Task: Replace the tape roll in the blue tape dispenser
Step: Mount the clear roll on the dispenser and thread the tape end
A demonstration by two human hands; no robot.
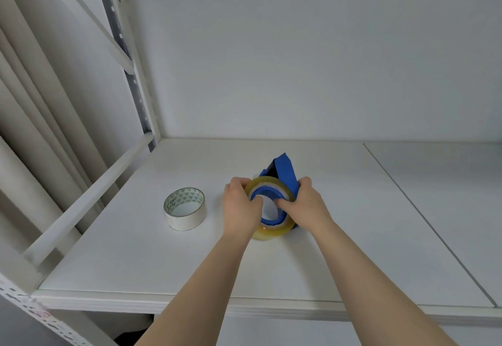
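On the white shelf (298,264), near its middle, we see the blue tape dispenser (282,171) with a clear yellowish tape roll (274,233) around its blue hub (267,192). Both hands are on it: our left hand (240,208) wraps the roll's left edge, its fingers closed on the rim and the thumb pressed at the hub's inner edge, and our right hand (301,204) grips the right side, where roll and dispenser body meet, with its thumb in the hub opening too. Whether the roll is coming off or going on, we cannot tell. To do this step well, we judge it best to keep the roll square to the hub, brace the dispenser, and work both sides evenly so nothing jams. Both forearms reach forward, wrists about level, converging on the roll. A white tape roll (184,208) lies flat just to the left, untouched.
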